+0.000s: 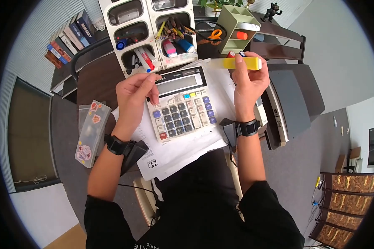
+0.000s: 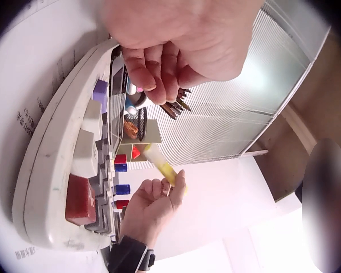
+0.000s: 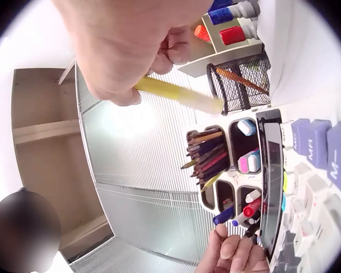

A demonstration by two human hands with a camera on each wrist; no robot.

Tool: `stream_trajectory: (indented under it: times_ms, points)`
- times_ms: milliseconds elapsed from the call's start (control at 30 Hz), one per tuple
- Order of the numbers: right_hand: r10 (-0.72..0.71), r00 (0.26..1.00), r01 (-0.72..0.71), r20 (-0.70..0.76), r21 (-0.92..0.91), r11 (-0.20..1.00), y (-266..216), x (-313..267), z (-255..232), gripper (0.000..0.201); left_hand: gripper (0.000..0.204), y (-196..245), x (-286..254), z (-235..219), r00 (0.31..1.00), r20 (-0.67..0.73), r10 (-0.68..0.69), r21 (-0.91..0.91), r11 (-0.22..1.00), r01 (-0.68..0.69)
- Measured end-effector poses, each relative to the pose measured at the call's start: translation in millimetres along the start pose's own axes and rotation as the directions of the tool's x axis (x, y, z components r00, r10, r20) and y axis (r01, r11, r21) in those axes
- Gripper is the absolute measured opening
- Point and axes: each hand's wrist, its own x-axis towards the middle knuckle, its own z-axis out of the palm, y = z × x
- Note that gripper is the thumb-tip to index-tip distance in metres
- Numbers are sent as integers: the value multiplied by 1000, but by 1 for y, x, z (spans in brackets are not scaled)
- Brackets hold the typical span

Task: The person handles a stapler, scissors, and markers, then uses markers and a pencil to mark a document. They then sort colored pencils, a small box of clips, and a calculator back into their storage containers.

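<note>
My right hand point(image 1: 250, 85) pinches a yellow stick point(image 1: 249, 63), pen-like and with a pale, blurred end pointing left. In the right wrist view, that pale end reaches toward the black mesh cup point(image 3: 247, 94). My left hand point(image 1: 133, 93) hangs over the upper left corner of a white desktop calculator point(image 1: 183, 106), beside its display. Loosely bent fingers point(image 2: 153, 68) show in the left wrist view, with nothing seen between them. The calculator lies on white paper sheets point(image 1: 170, 155), its dark, purple and red keys toward me.
Behind the calculator stands a white organizer point(image 1: 149, 35) holding pencils, markers and erasers. A green stand point(image 1: 232, 20) and orange scissors point(image 1: 216, 34) are at the back right. On the left lies a clear stickered case point(image 1: 91, 133). A grey device point(image 1: 291, 99) sits on the right.
</note>
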Motion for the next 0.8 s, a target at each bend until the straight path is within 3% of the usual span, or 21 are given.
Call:
stream_trajectory:
  times_ms: [67, 133, 200, 233, 267, 333, 400, 500, 533, 567, 600, 800]
  points:
    - [-119, 992, 126, 49, -209, 970, 6, 2, -5, 8, 25, -1, 0, -2, 1000, -3, -2, 1, 1000, 2]
    - [-111, 992, 124, 63, -256, 959, 11, 1, -9, 8, 25, -2, -1, -1, 1000, -4, -11, -7, 1000, 11]
    - [-25, 952, 180, 305, -492, 852, 12, 3, -12, 11, 25, 1, -2, 1, 1000, 1, -3, -3, 1000, 3]
    - [52, 936, 177, 347, -595, 784, 11, 2, -15, 12, 25, 1, -3, 1, 1000, 4, -3, -7, 1000, 3]
    - [49, 938, 178, 343, -599, 781, 6, 2, -12, 12, 25, 2, -3, 1, 1000, -1, -5, -1, 1000, 5]
    - [85, 838, 295, 539, -578, 760, -3, 1, -5, 11, 25, 2, -2, 1, 1000, 10, -7, 3, 1000, 7]
    - [53, 796, 398, 603, -587, 705, -8, 3, -1, 11, 25, 1, -2, 2, 1000, -12, -22, 20, 1000, 22]
    - [82, 854, 307, 513, -627, 716, 0, 3, -5, 10, 25, 0, -2, 1, 1000, 2, -11, 17, 1000, 11]
    - [11, 948, 156, 318, -495, 854, 6, 1, -7, 10, 25, 0, -2, 0, 1000, 0, -4, 13, 1000, 4]
    - [-7, 995, 36, 97, -305, 952, 6, 0, -5, 11, 25, 1, -3, 0, 1000, 0, -3, 14, 1000, 3]
    - [-22, 999, 26, 29, -174, 984, 2, 0, -8, 16, 25, 2, -3, 1, 1000, -11, 2, 15, 1000, -2]
    - [-77, 995, 81, 68, -63, 995, -1, -6, -7, 17, 25, 3, -3, 2, 1000, 2, -7, 9, 1000, 7]
